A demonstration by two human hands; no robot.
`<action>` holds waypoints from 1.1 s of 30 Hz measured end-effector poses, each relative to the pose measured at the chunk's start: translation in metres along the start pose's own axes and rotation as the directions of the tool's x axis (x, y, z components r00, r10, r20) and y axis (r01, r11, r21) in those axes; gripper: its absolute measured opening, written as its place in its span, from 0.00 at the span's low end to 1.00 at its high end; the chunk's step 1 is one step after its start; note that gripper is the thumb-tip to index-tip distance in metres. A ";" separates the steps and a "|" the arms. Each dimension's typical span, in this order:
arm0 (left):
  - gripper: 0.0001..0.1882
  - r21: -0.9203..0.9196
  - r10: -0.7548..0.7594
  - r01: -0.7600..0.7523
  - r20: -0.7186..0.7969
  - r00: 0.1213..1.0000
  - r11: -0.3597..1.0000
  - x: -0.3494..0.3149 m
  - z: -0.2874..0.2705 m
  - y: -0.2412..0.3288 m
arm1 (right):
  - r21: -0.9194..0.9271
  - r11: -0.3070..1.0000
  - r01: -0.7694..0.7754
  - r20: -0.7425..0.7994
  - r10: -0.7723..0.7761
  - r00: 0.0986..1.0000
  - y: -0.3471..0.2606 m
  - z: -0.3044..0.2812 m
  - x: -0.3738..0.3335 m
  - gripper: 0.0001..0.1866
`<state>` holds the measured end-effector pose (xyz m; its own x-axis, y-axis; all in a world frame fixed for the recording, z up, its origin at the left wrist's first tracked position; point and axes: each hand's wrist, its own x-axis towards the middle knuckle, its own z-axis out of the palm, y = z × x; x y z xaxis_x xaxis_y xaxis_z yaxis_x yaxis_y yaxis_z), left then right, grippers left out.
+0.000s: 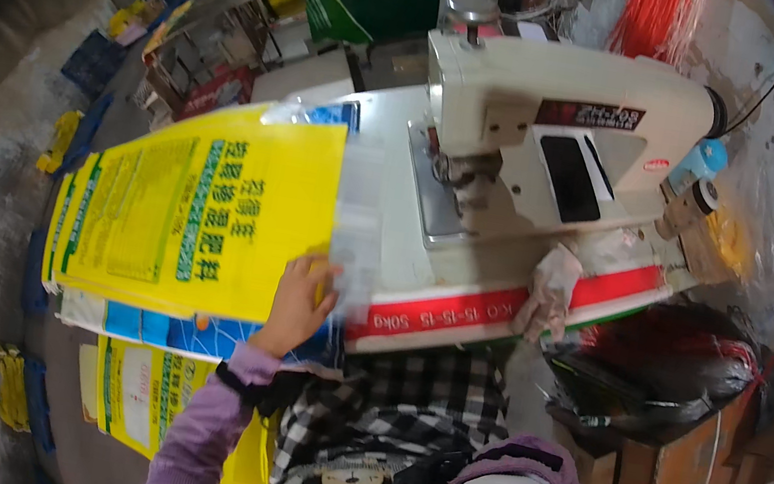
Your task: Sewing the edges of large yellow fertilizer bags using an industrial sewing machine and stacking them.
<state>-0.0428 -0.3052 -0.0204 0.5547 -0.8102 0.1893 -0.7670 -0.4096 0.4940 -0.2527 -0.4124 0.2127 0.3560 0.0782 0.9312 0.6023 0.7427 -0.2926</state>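
Observation:
My left hand (pixel 302 295) is at the lower right corner of a yellow printed sack (pixel 301 178), its fingers bent and closed at the edge. The flat sack lies over a blue-and-white sack (pixel 126 320) at the table's left end. A pale, see-through strip (pixel 356 227), blurred, sticks out from the yellow sack's right edge. To the right stands a cream sewing machine (pixel 493 87), its needle area (pixel 464 173) apart from the sack. My right arm (pixel 517 476) is bent low in front of me, and its hand does not show.
A black phone (pixel 569 180) lies on the machine bed. A crumpled cloth (pixel 552 288) hangs over the red-banded table edge (pixel 457 314). Cardboard boxes (pixel 673 480) and a dark plastic bundle (pixel 661 367) stand at right. More yellow sacks (pixel 150 397) are below at left.

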 end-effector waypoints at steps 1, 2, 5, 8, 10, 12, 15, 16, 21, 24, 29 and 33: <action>0.24 0.012 -0.008 0.008 -0.040 0.999 1.000 0.005 0.015 0.002 | -0.002 0.998 0.055 -0.148 -0.055 0.987 0.003 0.008 -0.002 0.37; 0.24 -0.002 -0.040 0.040 -0.020 0.999 0.999 0.008 0.027 0.004 | -0.002 0.997 0.080 -0.231 -0.078 0.970 0.007 0.012 -0.006 0.37; 0.27 0.216 0.021 0.028 -0.223 0.975 0.976 0.011 0.044 0.002 | 0.006 0.974 0.227 -0.366 -0.209 0.907 0.008 0.022 -0.014 0.36; 0.17 0.163 -0.037 0.080 -0.252 0.967 0.983 0.016 0.048 -0.002 | -0.083 0.965 0.251 -0.234 -0.263 0.936 0.010 0.028 -0.017 0.33; 0.14 0.129 -0.094 0.125 -0.224 0.970 0.984 0.018 0.048 -0.005 | -0.032 0.969 0.246 -0.320 -0.243 0.916 0.012 0.030 -0.019 0.29; 0.04 0.009 -0.089 0.095 -0.281 0.956 0.995 0.020 0.048 -0.012 | 0.028 0.968 0.249 -0.429 -0.214 0.878 0.016 0.026 -0.023 0.27; 0.02 -0.324 -0.198 0.108 -0.262 0.944 0.940 0.022 0.049 -0.025 | 0.092 0.995 0.047 -0.349 -0.012 0.937 0.025 0.015 -0.031 0.22; 0.02 -0.303 -0.126 0.018 -0.341 0.932 0.953 0.020 0.050 -0.029 | 0.068 0.997 -0.045 -0.291 0.063 0.955 0.028 0.010 -0.036 0.21; 0.05 -0.469 -0.233 0.067 -0.306 0.923 0.881 0.008 0.049 -0.033 | -0.547 0.783 -0.296 -0.030 0.335 0.942 0.043 -0.034 -0.052 0.15; 0.07 -0.535 -0.255 0.040 -0.335 0.907 0.844 0.002 0.038 -0.031 | -0.933 0.330 -0.143 0.003 0.405 0.915 0.056 -0.087 -0.063 0.15; 0.07 -0.163 -0.016 -0.066 -0.455 0.890 0.984 -0.013 0.005 -0.008 | -0.699 -0.305 -0.647 -0.711 0.196 0.675 0.055 -0.158 -0.139 0.16; 0.10 -0.051 0.213 -0.246 -0.351 0.912 0.968 -0.023 -0.008 0.004 | 0.274 0.731 -0.624 -0.844 0.494 0.208 0.083 -0.175 -0.210 0.25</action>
<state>-0.0562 -0.2849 -0.0157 0.4558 -0.6787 0.5759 -0.8621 -0.1757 0.4753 -0.1526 -0.4835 -0.0456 0.9749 -0.1779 -0.1341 0.0223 0.6769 -0.7358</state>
